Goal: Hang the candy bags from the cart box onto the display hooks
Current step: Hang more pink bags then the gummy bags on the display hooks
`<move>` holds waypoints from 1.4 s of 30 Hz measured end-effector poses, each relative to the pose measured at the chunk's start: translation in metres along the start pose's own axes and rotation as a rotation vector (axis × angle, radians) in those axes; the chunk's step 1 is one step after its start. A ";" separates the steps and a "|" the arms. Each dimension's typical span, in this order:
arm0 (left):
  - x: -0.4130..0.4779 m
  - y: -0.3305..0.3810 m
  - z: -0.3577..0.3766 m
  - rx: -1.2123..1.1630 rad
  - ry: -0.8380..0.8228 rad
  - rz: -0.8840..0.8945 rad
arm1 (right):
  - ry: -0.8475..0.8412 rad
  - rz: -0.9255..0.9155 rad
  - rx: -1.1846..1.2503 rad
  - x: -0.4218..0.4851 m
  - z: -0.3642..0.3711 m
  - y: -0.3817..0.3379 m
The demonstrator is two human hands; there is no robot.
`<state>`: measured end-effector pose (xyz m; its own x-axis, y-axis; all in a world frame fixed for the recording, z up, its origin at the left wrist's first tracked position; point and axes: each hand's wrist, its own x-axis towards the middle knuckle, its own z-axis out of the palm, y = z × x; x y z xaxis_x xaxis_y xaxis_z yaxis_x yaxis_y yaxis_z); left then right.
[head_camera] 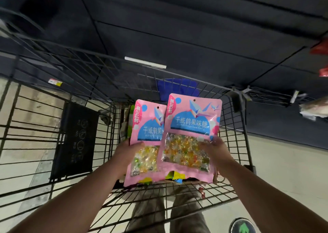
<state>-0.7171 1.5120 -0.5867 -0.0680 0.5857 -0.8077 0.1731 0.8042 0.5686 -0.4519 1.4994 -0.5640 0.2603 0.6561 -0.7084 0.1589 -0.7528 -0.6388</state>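
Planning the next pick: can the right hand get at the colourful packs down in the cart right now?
Probably not yet: the right hand grips a pink candy bag, which hangs right over the colourful packs. Once emptied, it seems to have an open way down.

Both candy bags were glossy plastic film. The front candy bag (192, 124) threw white glare off its pink printed face, and its lower window was clear, crinkled film over shiny wrapped sweets. The rear candy bag (144, 131) had the same slick pink sheen. The cart (245, 126) was thin dark metal wire with a dull coating. A matt black plastic panel (74, 140) lay against the cart's left side. The floor (284, 170) looked pale and smooth.
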 end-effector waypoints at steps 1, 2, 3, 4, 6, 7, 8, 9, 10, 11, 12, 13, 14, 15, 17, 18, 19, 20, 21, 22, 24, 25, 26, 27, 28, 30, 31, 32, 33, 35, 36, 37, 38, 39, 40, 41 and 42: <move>-0.005 0.006 0.001 -0.012 -0.001 0.018 | -0.019 -0.028 0.019 -0.006 -0.006 -0.005; -0.010 0.013 0.003 -0.021 -0.005 0.035 | -0.037 -0.055 0.042 -0.012 -0.012 -0.010; -0.014 0.021 0.005 -0.030 -0.010 0.043 | -0.048 -0.076 0.073 -0.018 -0.020 -0.015; -0.017 0.029 0.008 -0.040 -0.017 0.051 | -0.047 -0.090 0.113 -0.023 -0.027 -0.018; -0.023 0.047 0.017 -0.043 -0.018 0.080 | -0.026 -0.113 0.162 -0.033 -0.043 -0.025; -0.027 0.057 0.022 -0.038 -0.012 0.104 | -0.003 -0.117 0.177 -0.037 -0.052 -0.028; -0.030 0.066 0.029 -0.041 -0.008 0.127 | 0.028 -0.119 0.199 -0.042 -0.061 -0.030; -0.035 0.077 0.037 -0.049 -0.011 0.157 | 0.055 -0.127 0.222 -0.046 -0.071 -0.030; -0.038 0.087 0.046 -0.059 -0.027 0.189 | 0.082 -0.132 0.247 -0.049 -0.082 -0.030; -0.043 0.097 0.055 -0.064 -0.046 0.222 | 0.104 -0.134 0.268 -0.054 -0.093 -0.030; -0.047 0.106 0.065 -0.059 -0.069 0.249 | 0.125 -0.136 0.292 -0.059 -0.105 -0.030; -0.053 0.115 0.075 -0.054 -0.097 0.273 | 0.144 -0.140 0.321 -0.064 -0.117 -0.028; -0.058 0.123 0.085 -0.051 -0.123 0.291 | 0.163 -0.143 0.353 -0.069 -0.129 -0.028; -0.064 0.130 0.097 -0.057 -0.146 0.305 | 0.179 -0.148 0.383 -0.075 -0.142 -0.026; -0.076 0.143 0.121 -0.061 -0.182 0.344 | 0.215 -0.176 0.427 -0.086 -0.168 -0.022; -0.082 0.149 0.134 -0.051 -0.197 0.371 | 0.244 -0.196 0.434 -0.090 -0.181 -0.018; -0.090 0.154 0.148 -0.041 -0.212 0.405 | 0.277 -0.213 0.438 -0.093 -0.195 -0.013; -0.097 0.159 0.161 -0.030 -0.232 0.429 | 0.305 -0.223 0.446 -0.097 -0.209 -0.007; -0.103 0.163 0.174 -0.021 -0.250 0.447 | 0.320 -0.232 0.459 -0.101 -0.222 -0.002; -0.109 0.167 0.189 -0.008 -0.267 0.460 | 0.334 -0.239 0.479 -0.105 -0.237 0.004; -0.124 0.174 0.222 0.016 -0.296 0.481 | 0.357 -0.259 0.520 -0.114 -0.268 0.017; -0.133 0.176 0.239 0.028 -0.312 0.490 | 0.363 -0.273 0.541 -0.119 -0.284 0.025; -0.141 0.177 0.258 0.037 -0.328 0.498 | 0.365 -0.280 0.562 -0.125 -0.300 0.033; -0.150 0.178 0.277 0.042 -0.344 0.505 | 0.374 -0.278 0.583 -0.131 -0.315 0.041; -0.159 0.178 0.296 0.053 -0.362 0.508 | 0.390 -0.277 0.604 -0.137 -0.332 0.049; -0.175 0.176 0.337 0.096 -0.410 0.521 | 0.428 -0.295 0.634 -0.149 -0.366 0.067; -0.185 0.175 0.359 0.116 -0.436 0.531 | 0.447 -0.308 0.648 -0.156 -0.384 0.076; -0.194 0.174 0.382 0.126 -0.461 0.539 | 0.467 -0.316 0.665 -0.162 -0.404 0.086; -0.204 0.173 0.404 0.128 -0.480 0.543 | 0.486 -0.320 0.683 -0.168 -0.423 0.097; -0.225 0.170 0.448 0.138 -0.529 0.550 | 0.521 -0.334 0.714 -0.181 -0.459 0.118; -0.234 0.168 0.469 0.148 -0.549 0.556 | 0.540 -0.342 0.723 -0.187 -0.476 0.128; -0.244 0.166 0.490 0.157 -0.571 0.562 | 0.560 -0.348 0.733 -0.192 -0.493 0.138; -0.252 0.163 0.509 0.164 -0.593 0.567 | 0.582 -0.351 0.744 -0.197 -0.509 0.148; -0.259 0.160 0.527 0.170 -0.610 0.567 | 0.604 -0.354 0.750 -0.202 -0.523 0.158; -0.266 0.157 0.543 0.177 -0.623 0.564 | 0.626 -0.355 0.754 -0.207 -0.536 0.167; -0.272 0.154 0.558 0.179 -0.635 0.560 | 0.643 -0.360 0.755 -0.212 -0.549 0.175; -0.279 0.151 0.573 0.182 -0.655 0.560 | 0.658 -0.366 0.757 -0.216 -0.560 0.183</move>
<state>-0.1094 1.4123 -0.3651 0.6412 0.6686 -0.3766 0.1697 0.3551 0.9193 0.0540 1.1899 -0.3597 0.8156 0.5069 -0.2790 -0.2424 -0.1384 -0.9602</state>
